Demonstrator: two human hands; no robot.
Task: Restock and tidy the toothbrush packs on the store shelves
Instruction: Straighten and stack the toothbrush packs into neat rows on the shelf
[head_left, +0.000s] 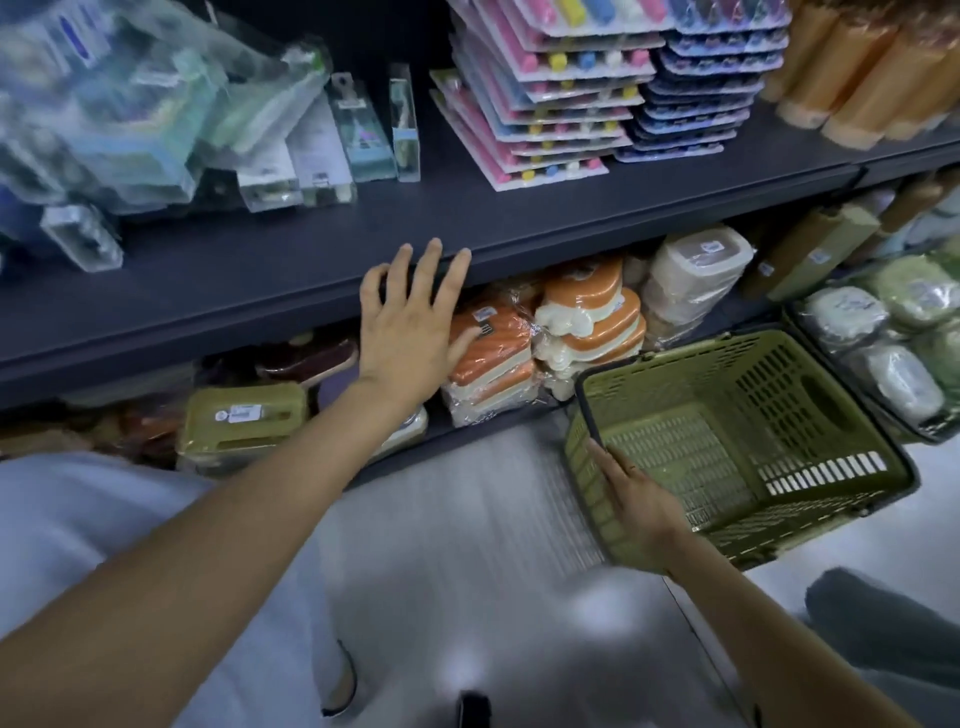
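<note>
Here the left hand (410, 317) is spread with straight fingers and holds nothing, its fingertips at the front edge of the dark shelf (270, 291), where a bare strip of board lies open before the goods. The toothbrush packs (535, 98) stand in slanted stacks toward the back of this shelf, beside clear boxes (322, 150) that lean in a loose heap on the left. The right hand (636, 512) grasps the near rim of the green basket (737, 441), which is tilted above the pale floor (483, 499).
</note>
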